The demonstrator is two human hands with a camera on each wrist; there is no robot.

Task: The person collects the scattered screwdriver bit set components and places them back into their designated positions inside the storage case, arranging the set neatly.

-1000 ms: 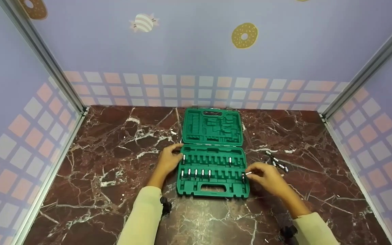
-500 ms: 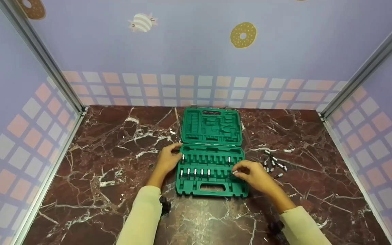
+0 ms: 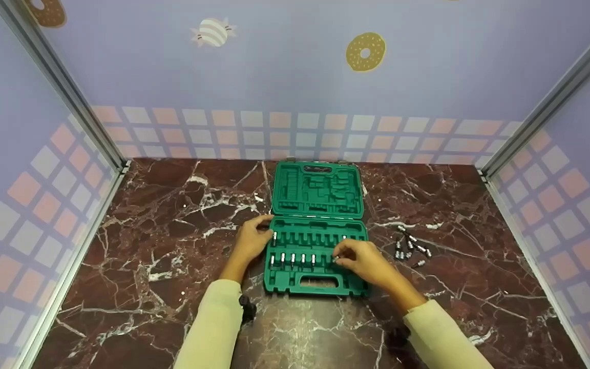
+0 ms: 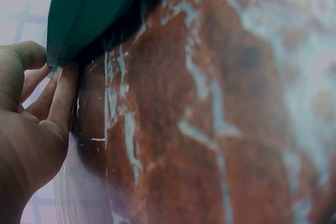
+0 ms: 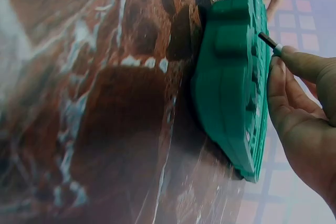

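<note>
A green plastic tool case (image 3: 282,281) lies with its lid folded back on the dark marbled table. My left hand (image 3: 252,242) holds the case's left edge; in the left wrist view the thumb and fingers (image 4: 64,95) pinch the green corner. Over the front row of slots, my right hand (image 3: 369,262) pinches a bit socket (image 5: 269,40), silver at the held end with a dark shaft. The right wrist view shows its dark tip pointing at the case. Several bit sockets (image 3: 293,259) stand in the left part of that row, and another (image 3: 275,237) at the back row's left end.
Several loose bit sockets (image 3: 408,243) lie in a group on the table right of the case. The hollow lid (image 3: 320,192) rests toward the back wall. Patterned walls (image 3: 295,77) enclose the table at the back and both sides.
My right hand has moved left over the front row with the bit socket, from the case's right edge toward the middle. My left hand stays at the left edge.
</note>
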